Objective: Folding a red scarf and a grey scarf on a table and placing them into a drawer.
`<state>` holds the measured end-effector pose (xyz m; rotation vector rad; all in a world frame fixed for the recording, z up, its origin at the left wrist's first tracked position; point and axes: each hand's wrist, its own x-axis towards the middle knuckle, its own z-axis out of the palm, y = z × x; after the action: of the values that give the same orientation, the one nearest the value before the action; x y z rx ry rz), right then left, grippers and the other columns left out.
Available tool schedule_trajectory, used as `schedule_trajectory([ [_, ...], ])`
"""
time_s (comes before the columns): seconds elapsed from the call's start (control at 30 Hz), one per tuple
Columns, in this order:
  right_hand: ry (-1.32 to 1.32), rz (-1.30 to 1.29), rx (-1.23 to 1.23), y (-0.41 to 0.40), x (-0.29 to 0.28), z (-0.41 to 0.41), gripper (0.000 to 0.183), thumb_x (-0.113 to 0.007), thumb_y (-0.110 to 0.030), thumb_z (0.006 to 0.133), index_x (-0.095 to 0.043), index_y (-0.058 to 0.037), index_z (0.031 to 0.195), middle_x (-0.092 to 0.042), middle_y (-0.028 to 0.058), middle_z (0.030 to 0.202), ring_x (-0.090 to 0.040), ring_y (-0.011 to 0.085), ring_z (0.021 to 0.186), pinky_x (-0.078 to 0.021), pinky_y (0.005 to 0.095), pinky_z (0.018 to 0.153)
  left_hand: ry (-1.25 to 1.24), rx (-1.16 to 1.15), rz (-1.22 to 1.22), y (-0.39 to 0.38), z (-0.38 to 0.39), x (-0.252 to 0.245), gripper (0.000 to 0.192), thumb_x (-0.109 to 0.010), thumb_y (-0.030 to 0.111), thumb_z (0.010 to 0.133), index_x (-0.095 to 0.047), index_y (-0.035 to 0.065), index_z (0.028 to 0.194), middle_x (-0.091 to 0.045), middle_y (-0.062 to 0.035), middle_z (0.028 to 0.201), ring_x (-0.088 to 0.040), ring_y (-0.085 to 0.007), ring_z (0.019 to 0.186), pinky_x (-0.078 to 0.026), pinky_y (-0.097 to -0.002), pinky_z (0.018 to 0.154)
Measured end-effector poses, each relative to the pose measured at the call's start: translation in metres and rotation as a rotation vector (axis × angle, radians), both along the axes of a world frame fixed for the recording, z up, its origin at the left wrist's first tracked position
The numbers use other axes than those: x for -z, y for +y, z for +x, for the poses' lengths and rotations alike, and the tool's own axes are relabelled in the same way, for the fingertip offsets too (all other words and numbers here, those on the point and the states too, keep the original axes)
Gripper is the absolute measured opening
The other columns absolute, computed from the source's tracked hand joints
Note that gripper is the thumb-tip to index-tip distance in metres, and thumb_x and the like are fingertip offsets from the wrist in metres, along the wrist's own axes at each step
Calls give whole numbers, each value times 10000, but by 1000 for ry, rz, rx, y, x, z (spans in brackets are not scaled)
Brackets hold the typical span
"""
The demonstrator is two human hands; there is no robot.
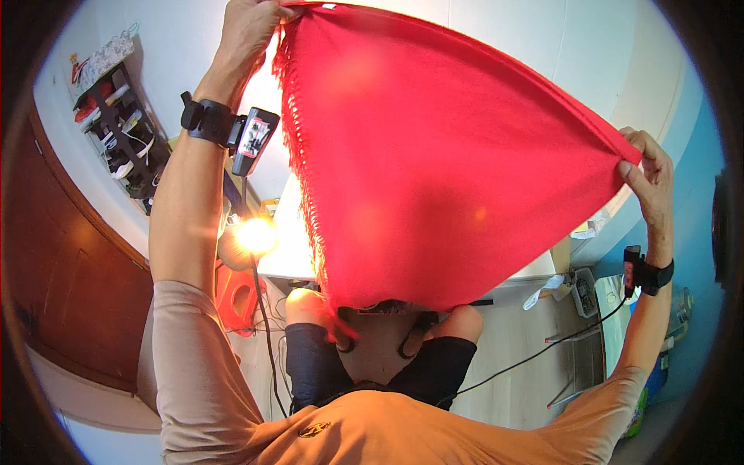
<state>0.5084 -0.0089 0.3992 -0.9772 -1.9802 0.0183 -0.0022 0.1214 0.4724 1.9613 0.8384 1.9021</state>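
A red fringed cloth [418, 145], perhaps a scarf or shawl, hangs stretched between my raised hands. At the top left, my left hand [253, 26] pinches one upper corner, where the fringed edge begins. My right hand [651, 168] grips the upper edge at the right, thumb in front. The fringe runs down the cloth's left side towards my knee. A small white tag shows at the top edge. Each wrist wears a black strap with a small device, the left one [253, 141] and the right one [633, 270]. The cloth hides much of the white table [290, 256] behind it.
A lit lamp [250, 238] glows close to my left forearm. Cables run beside both arms. A shoe rack [119, 128] stands at the upper left, above a brown door [70, 250]. A red plastic stool [238, 296] is left of my knees. A grey bin [584, 290] sits at the right.
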Motion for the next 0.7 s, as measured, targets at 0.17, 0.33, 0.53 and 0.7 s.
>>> schedule_trajectory([
  [0.17,1,-11,32,1,26,-31,237,-556,-216,767,-431,-22,715,-579,93,943,-521,187,893,-401,300,827,213,-118,-151,-3,-4,27,123,-569,-83,770,-658,-4,803,-677,-94,843,-609,-127,762,-487,-247,737],
  [0.33,-190,-81,20,1,56,-34,192,-524,-160,793,-520,32,788,-586,149,952,-532,306,887,-424,384,809,253,-167,-280,-2,-10,64,130,-575,-98,736,-661,-18,793,-674,-100,824,-597,-141,731,-481,-255,714],
  [0.53,-367,-212,139,0,81,-36,134,-514,-99,831,-557,27,834,-593,190,807,-554,357,745,-448,403,695,280,-167,-336,-8,-12,97,91,-611,-68,734,-671,-29,790,-662,-99,779,-596,-145,720,-481,-259,678],
  [0.7,-356,-341,342,20,103,-16,128,-521,-108,837,-560,12,857,-551,215,690,-549,374,623,-441,420,588,442,-157,-366,3,0,109,82,-626,-62,730,-663,-35,798,-655,-87,803,-588,-150,709,-478,-277,647],
])
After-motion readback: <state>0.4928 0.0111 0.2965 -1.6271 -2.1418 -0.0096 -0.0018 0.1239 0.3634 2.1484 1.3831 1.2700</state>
